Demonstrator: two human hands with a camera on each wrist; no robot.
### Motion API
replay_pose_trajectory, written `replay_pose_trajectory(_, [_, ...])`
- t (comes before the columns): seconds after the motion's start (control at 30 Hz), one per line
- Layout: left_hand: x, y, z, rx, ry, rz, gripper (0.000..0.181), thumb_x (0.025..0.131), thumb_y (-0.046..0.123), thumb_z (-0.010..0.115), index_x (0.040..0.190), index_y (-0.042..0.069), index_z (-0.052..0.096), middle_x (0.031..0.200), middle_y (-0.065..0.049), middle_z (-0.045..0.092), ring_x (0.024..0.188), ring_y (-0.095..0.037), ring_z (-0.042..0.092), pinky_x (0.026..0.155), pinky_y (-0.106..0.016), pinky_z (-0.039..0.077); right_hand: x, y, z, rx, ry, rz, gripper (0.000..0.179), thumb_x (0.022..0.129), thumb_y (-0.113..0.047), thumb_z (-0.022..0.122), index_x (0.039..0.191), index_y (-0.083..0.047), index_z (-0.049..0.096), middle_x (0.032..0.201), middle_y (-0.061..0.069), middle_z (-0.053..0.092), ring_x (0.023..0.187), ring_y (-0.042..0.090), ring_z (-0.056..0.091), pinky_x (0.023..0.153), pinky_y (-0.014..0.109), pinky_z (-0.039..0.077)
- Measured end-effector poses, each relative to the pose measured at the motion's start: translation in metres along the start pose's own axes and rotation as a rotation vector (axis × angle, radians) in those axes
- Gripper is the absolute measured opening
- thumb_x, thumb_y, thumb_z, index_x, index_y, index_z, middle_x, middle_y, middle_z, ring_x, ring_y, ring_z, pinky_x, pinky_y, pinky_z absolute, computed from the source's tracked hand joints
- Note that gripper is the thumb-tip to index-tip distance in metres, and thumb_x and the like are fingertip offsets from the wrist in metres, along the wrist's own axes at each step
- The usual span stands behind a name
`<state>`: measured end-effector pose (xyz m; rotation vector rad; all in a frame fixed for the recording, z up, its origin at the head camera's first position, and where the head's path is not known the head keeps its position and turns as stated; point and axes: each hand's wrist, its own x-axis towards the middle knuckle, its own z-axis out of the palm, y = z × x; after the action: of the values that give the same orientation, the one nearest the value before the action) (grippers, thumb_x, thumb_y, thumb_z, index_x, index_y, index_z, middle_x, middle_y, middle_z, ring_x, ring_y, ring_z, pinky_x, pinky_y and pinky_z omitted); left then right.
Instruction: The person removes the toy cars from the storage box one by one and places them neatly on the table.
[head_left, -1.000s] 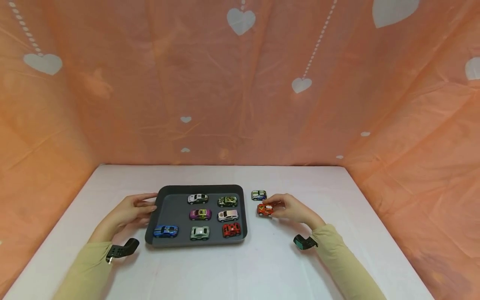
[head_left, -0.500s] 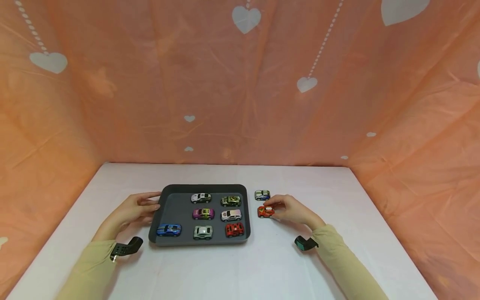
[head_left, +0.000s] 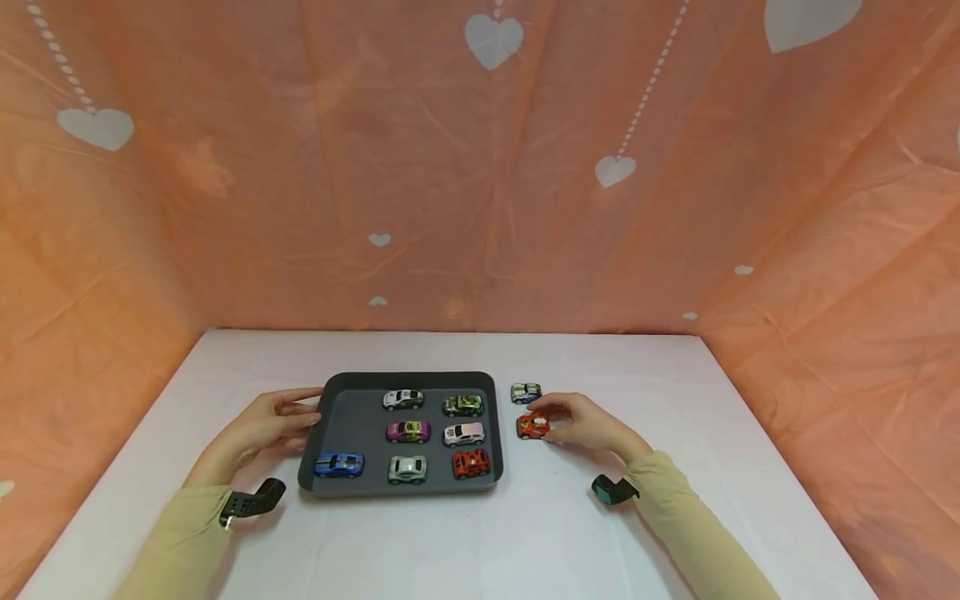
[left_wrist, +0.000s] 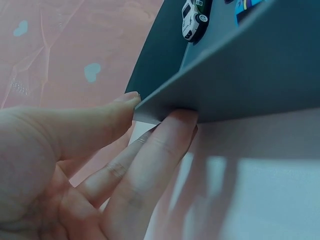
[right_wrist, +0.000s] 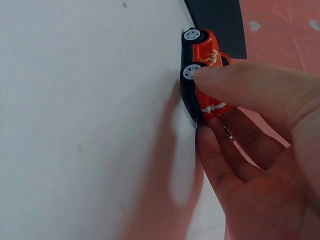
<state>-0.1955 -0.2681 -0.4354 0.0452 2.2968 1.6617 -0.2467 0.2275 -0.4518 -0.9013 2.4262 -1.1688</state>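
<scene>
Just right of the tray [head_left: 345, 417], the red car [head_left: 530, 427] is pinched by the right hand [head_left: 588, 423], while the tray's left wall is touched by the left hand's [head_left: 262, 427] spread fingers; positioning seems in hand, with release or lift called for next.

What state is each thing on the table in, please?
Dark grey rectangular tray, on the white table, left hand touching it
Seven multicoloured toy cars, upright in the tray
Orange-red toy car, outside the tray, pinched by right hand
Green, white and blue toy car, upright outside the tray, unheld
</scene>
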Motion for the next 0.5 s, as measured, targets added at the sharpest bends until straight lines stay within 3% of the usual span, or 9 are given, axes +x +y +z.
replay_pose_trajectory(0.23, [-0.0012,0.0000,0.0005,-0.003,0.009,-0.013,0.062,0.092,0.010,0.064,0.144,-0.006,0.033,0.125,-0.033,0.053,0.094,-0.024,0.066,0.073,-0.034,0.055,0.0010,0.0007,-0.0021,0.040,-0.023,0.000,0.047,0.079,0.005,0.073,0.124,0.001,0.059,0.120,0.011,0.061,0.111,0.026,0.057,0.096,0.036,0.044])
replay_pose_trajectory(0.5, [-0.0003,0.0016,0.0022,0.015,0.024,-0.028,0.062,0.092,0.010,0.064,0.144,-0.005,0.034,0.127,-0.035,0.050,0.094,-0.024,0.065,0.071,-0.032,0.055,-0.0025,-0.0036,-0.0060,0.059,-0.007,-0.058,0.048,0.079,0.009,0.071,0.125,0.008,0.055,0.122,0.021,0.060,0.111,0.036,0.057,0.095,0.048,0.043])
